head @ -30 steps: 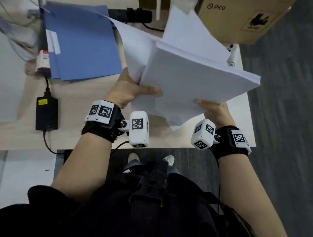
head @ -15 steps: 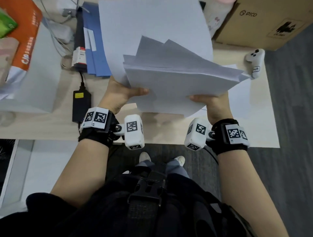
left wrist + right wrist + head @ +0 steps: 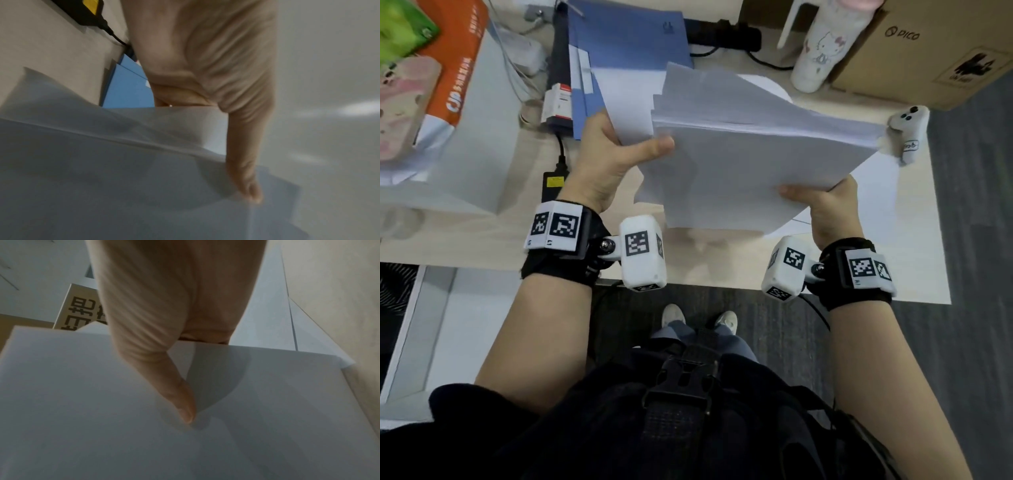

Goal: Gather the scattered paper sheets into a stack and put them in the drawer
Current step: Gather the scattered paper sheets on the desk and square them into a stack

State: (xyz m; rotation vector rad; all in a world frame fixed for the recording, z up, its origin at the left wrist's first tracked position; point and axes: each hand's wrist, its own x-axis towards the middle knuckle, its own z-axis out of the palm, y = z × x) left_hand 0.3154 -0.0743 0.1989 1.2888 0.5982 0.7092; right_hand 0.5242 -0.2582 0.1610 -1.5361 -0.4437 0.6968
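Hidden beneath the loose stack of white paper sheets (image 3: 750,171): fingers of both hands. Cut off at twelve o'clock: blue card folder (image 3: 626,37). Blurred throughout: left wrist view.

The stack (image 3: 750,164) hangs above the worktop (image 3: 482,240), the left hand (image 3: 606,161) at its left edge, the right hand (image 3: 828,205) at its near right corner. Folders (image 3: 626,41) lie behind, a box (image 3: 928,51) far right.
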